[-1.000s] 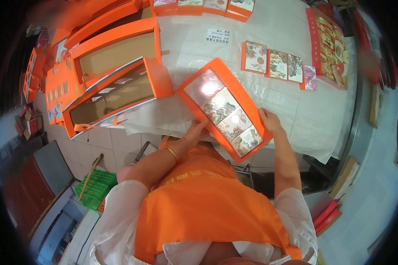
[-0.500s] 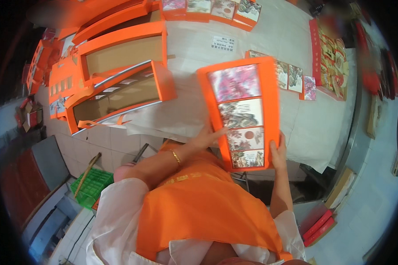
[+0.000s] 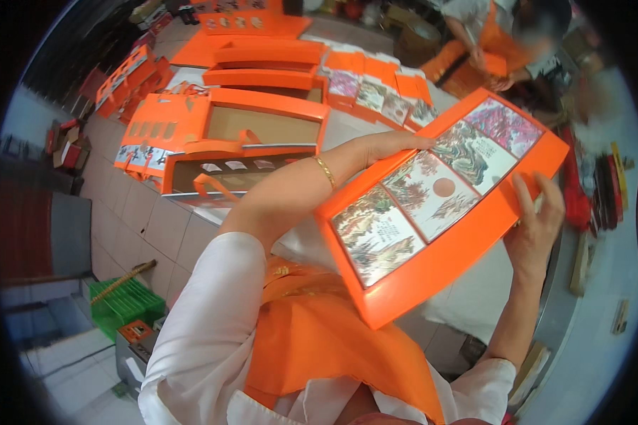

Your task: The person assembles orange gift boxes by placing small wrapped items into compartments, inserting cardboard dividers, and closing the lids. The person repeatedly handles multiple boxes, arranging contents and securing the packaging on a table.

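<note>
In the head view, I had the orange box (image 3: 432, 275) raised in front of me above the white-covered table (image 3: 485, 287), slanted so that its left end came near and its right end went far, the four picture panels (image 3: 443, 188) facing up toward me. My left arm reached forward and across to the right, the elbow bent, a gold bracelet (image 3: 325, 172) at the wrist; my left hand (image 3: 397, 144) clasped the box's far long edge, digits laid over the rim, though I cannot tell how they closed underneath. My right forearm rose steeply from the near right, and my right hand (image 3: 539, 227) gripped the near long side toward the right end, two digits spread apart against the orange wall, the others partly hidden. Far left of the box lay open orange cartons (image 3: 262, 117); beyond its far edge stood small boxes (image 3: 379, 99), and farther off another person (image 3: 500, 42) sat bent over.
</note>
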{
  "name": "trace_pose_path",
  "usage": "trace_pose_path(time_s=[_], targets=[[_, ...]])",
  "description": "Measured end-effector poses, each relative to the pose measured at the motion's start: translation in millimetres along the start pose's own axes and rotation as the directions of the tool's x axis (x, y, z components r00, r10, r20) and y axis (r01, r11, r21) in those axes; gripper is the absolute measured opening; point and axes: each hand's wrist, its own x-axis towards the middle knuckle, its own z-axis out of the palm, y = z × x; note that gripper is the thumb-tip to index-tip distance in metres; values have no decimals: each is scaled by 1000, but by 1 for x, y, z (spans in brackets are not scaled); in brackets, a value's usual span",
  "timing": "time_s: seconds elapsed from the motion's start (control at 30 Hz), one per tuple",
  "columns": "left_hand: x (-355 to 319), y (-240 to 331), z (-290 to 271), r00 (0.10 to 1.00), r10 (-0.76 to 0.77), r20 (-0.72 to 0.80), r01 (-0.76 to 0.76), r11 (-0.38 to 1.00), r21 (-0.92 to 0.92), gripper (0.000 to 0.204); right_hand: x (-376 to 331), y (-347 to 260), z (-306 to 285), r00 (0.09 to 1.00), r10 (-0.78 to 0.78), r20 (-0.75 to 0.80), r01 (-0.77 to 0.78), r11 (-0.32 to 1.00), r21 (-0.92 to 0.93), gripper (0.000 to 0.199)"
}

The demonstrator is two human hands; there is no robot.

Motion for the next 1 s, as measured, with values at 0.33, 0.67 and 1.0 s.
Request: trace_pose_path(time_s=[0.33, 0.67, 1.0], targets=[[-142, 55, 19, 873, 248, -421, -32, 889, 457, 46, 68, 33, -7, 902, -371, -220, 429, 828, 361, 43], [-351, -122, -59, 273, 893, -356, 631, 113, 767, 28, 131, -92, -11, 957, -290, 0, 227, 749, 622, 61], [-352, -160, -61, 206, 956, -210, 418, 108, 902, 25, 210, -233, 11, 873, -398, 283, 205, 825, 527, 60]])
